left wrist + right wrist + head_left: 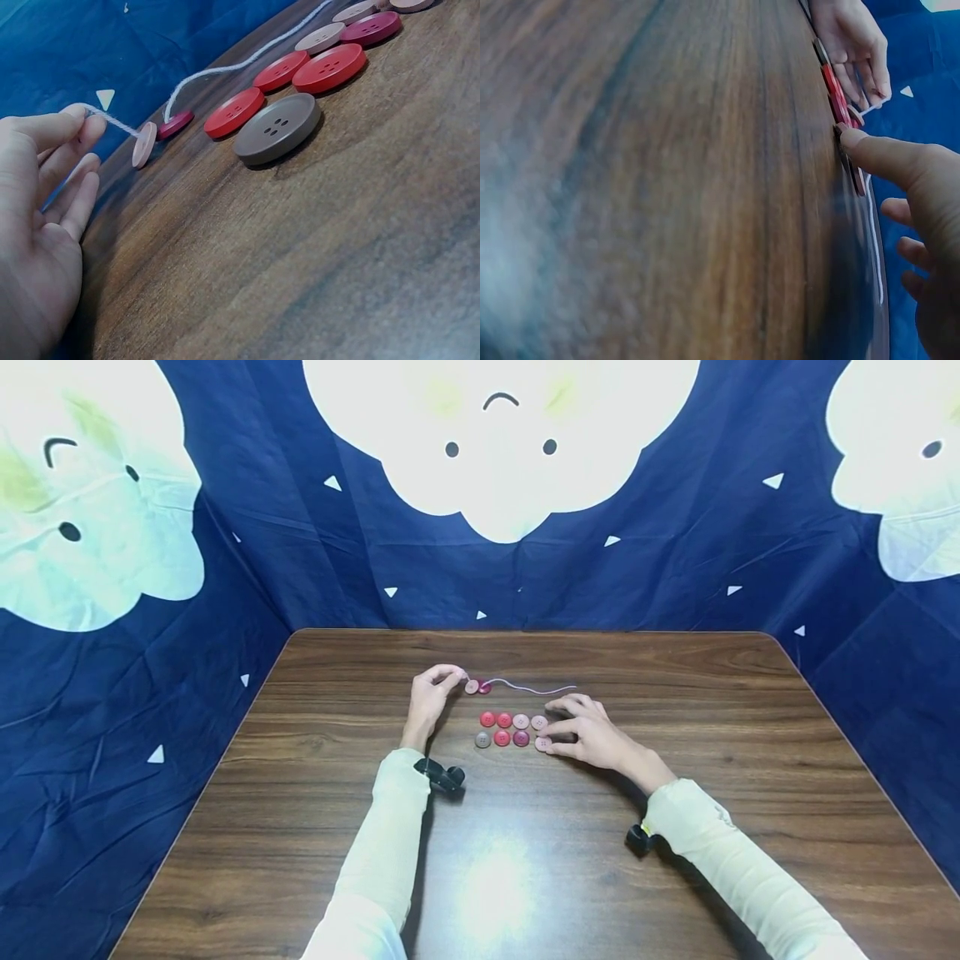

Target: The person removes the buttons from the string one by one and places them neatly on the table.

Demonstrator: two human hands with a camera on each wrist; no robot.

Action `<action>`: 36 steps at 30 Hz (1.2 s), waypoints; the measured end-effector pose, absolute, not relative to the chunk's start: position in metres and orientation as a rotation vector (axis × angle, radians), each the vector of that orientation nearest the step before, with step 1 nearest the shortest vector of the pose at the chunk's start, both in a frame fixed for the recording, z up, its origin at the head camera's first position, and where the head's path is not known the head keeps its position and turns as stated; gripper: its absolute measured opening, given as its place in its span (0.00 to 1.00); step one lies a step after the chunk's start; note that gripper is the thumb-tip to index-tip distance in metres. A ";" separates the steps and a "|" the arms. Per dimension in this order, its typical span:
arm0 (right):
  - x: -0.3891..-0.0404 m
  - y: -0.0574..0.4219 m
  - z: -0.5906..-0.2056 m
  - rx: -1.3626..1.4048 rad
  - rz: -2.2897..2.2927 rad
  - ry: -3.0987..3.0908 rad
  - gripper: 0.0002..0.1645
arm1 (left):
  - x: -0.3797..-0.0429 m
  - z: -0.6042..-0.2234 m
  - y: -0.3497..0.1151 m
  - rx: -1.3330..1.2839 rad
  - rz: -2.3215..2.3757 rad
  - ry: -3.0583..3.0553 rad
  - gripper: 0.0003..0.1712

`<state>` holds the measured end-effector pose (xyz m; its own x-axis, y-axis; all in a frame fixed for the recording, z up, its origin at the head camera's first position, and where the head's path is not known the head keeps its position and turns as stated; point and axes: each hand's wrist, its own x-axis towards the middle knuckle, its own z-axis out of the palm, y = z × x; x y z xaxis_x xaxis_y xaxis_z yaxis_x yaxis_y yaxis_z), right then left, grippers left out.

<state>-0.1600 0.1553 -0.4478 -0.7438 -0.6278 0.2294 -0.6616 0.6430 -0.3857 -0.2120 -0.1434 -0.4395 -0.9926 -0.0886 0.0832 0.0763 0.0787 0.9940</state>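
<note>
In the head view, my left hand pinches one end of a pale lilac string. A light pink button hangs tilted on that string close to my fingertips, and a magenta button lies beside it with the string coming out of it. My right hand is over the right end of two rows of loose buttons. Its thumb touches or nearly touches a light pink button; its other fingers are spread near another pink button.
The rows also hold a grey-brown button, several red buttons, a magenta button and a pink button. They lie on a wooden table. A dark blue cloth with white cloud shapes stands behind it.
</note>
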 end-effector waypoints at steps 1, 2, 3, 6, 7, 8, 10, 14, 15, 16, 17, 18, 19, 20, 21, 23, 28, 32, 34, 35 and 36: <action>-0.160 0.155 -0.448 1.095 0.693 -2.779 0.16 | -0.213 -0.441 -0.144 0.015 -2.051 -2.213 0.11; -0.159 0.154 -0.448 1.095 0.686 -2.780 0.15 | -0.215 -0.444 -0.144 0.014 -2.060 -2.201 0.11; -0.158 0.154 -0.448 1.096 0.683 -2.780 0.15 | -0.217 -0.448 -0.144 0.023 -2.064 -2.194 0.11; -0.157 0.152 -0.448 1.093 0.682 -2.779 0.17 | -0.224 -0.459 -0.145 0.045 -2.061 -2.187 0.11; -0.157 0.151 -0.448 1.088 0.686 -2.777 0.17 | -0.227 -0.463 -0.146 0.052 -2.059 -2.186 0.11; -0.157 0.151 -0.447 1.085 0.699 -2.774 0.18 | -0.228 -0.465 -0.146 0.053 -2.053 -2.184 0.11; -0.158 0.149 -0.446 1.077 0.728 -2.760 0.20 | -0.229 -0.468 -0.147 0.051 -2.037 -2.187 0.10; -0.164 0.141 -0.441 1.056 0.755 -2.717 0.18 | -0.229 -0.470 -0.147 0.048 -2.023 -2.184 0.09; -0.165 0.138 -0.440 1.047 0.752 -2.709 0.16 | -0.229 -0.470 -0.147 0.048 -2.022 -2.184 0.09; -0.167 0.134 -0.438 1.032 0.752 -2.704 0.15 | -0.229 -0.470 -0.147 0.047 -2.024 -2.183 0.09; -0.170 0.130 -0.436 1.015 0.751 -2.704 0.14 | -0.229 -0.470 -0.147 0.046 -2.024 -2.182 0.09; -0.172 0.125 -0.434 0.997 0.742 -2.704 0.13 | -0.229 -0.470 -0.147 0.043 -2.024 -2.182 0.09; -0.175 0.120 -0.432 0.977 0.737 -2.709 0.13 | -0.229 -0.470 -0.148 0.040 -2.028 -2.177 0.09; -0.177 0.115 -0.430 0.957 0.730 -2.716 0.13 | -0.229 -0.470 -0.148 0.037 -2.028 -2.176 0.10; -0.180 0.110 -0.428 0.939 0.725 -2.726 0.13 | -0.229 -0.470 -0.148 0.036 -2.031 -2.172 0.10; -0.185 0.100 -0.425 0.906 0.701 -2.743 0.14 | -0.229 -0.469 -0.148 0.033 -2.032 -2.168 0.09; -0.195 0.078 -0.420 0.844 0.630 -2.781 0.14 | -0.228 -0.468 -0.147 0.037 -2.029 -2.169 0.09; -0.201 0.065 -0.420 0.791 0.598 -2.818 0.14 | -0.227 -0.467 -0.146 0.044 -2.023 -2.173 0.10; -0.205 0.059 -0.420 0.765 0.599 -2.843 0.14 | -0.227 -0.467 -0.147 0.050 -2.026 -2.169 0.10; -0.206 0.056 -0.421 0.753 0.598 -2.856 0.15 | -0.227 -0.467 -0.147 0.052 -2.030 -2.168 0.10; -0.208 0.053 -0.421 0.740 0.589 -2.871 0.15 | -0.227 -0.466 -0.147 0.054 -2.032 -2.166 0.10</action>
<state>-0.2083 0.0534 -0.4214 -0.8734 -0.4403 0.2079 -0.4866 0.8047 -0.3401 -0.2265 -0.1466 -0.4664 -0.9847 -0.1427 0.0996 0.0903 0.0703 0.9934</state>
